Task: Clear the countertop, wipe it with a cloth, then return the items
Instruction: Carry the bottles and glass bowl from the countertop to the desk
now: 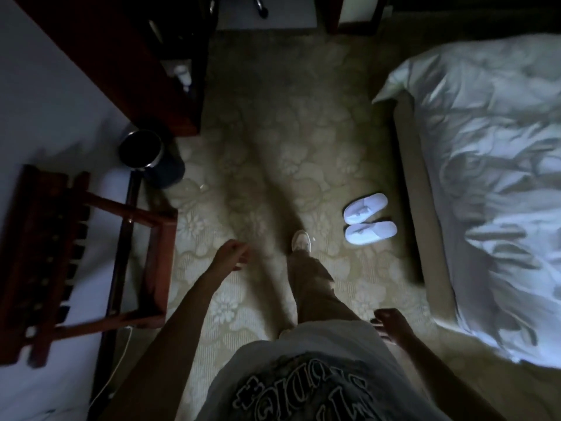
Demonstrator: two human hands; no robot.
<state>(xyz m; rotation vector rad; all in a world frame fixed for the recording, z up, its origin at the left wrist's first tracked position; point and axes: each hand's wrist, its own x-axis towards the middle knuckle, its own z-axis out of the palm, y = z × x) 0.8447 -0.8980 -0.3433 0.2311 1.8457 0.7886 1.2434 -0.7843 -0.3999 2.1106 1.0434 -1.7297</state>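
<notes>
I look straight down at a dim, patterned carpet while standing between furniture and a bed. My left hand (230, 253) hangs in front of me over the carpet, fingers loosely curled, holding nothing. My right hand (390, 325) hangs low at my right side, also loosely curled and holding nothing. One foot in a light shoe (301, 240) is stepped forward. No countertop surface or cloth shows. A dark wooden cabinet (127, 62) stands at the upper left, with small pale bottles (182, 75) on a shelf in it.
A wooden luggage rack (76, 253) stands at the left against the wall. A round metal bin (141, 148) sits beside the cabinet. White slippers (368, 218) lie next to the bed (485, 177) with its rumpled white duvet at the right. A thin cable (113, 372) runs along the floor at left.
</notes>
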